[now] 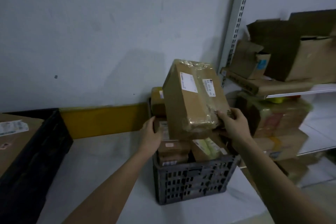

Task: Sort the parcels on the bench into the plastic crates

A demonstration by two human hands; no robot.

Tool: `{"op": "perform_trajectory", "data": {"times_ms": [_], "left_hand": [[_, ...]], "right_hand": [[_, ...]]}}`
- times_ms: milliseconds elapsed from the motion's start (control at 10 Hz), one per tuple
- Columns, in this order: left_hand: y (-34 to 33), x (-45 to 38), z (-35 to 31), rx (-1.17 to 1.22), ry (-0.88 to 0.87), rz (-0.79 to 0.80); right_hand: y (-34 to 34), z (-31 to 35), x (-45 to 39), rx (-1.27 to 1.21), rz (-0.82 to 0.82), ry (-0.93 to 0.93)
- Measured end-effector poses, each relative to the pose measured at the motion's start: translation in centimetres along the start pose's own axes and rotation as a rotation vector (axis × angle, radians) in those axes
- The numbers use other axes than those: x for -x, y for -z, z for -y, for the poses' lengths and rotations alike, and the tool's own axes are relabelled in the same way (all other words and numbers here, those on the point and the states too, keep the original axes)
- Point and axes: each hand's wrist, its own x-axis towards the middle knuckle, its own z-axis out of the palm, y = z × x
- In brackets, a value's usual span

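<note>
A: Nearest?
B: Grey slatted crate [192, 182] on bench [101, 152], full of parcels.
A: Hands?
B: Right hand [231, 123] pinches taped cardboard parcel's [192, 100] corner, tilted above crate. Left hand [151, 132] flat-fingered against a packed box [164, 129].

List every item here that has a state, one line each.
Taped box: tilted, held above the grey crate.
Grey crate: packed with parcels.
Black crate: holds a large labelled carton.
Right hand: gripping the taped box's lower corner.
Left hand: open, beside the box.
</note>
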Motion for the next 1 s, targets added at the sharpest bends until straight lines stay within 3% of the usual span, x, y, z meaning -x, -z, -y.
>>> {"op": "perform_trajectory", "data": {"times_ms": [100, 200, 400, 700, 800, 900, 1000], "left_hand": [[-2.0, 0.0, 2.7, -0.122, 0.211, 0.085], [-3.9, 0.6, 5.5, -0.068, 0.201, 0.172], [-6.8, -3.5, 14.1, -0.151, 0.218, 0.163], [-5.3, -1.3, 9.7, -0.338, 0.168, 0.180], [-5.4, -1.3, 9.4, -0.401, 0.172, 0.204], [-4.8, -1.0, 8.6, -0.481, 0.189, 0.250], [-4.3, -1.3, 7.8, -0.438, 0.208, 0.411]], "right_hand": [[3.6, 0.0, -0.7, 0.105, 0.027, -0.026], [5.7, -0.4, -1.0, 0.271, 0.023, -0.012], [6.0, -1.5, -1.6, 0.470, 0.042, 0.020], [5.4, -1.5, -3.1, 0.907, 0.001, -0.008], [4.9, -1.0, -3.2, 1.042, -0.064, 0.097], [3.7, -0.2, -2.1, 1.096, -0.141, 0.319], [0.6, 0.2, -1.3, 1.068, -0.068, 0.540]]}}
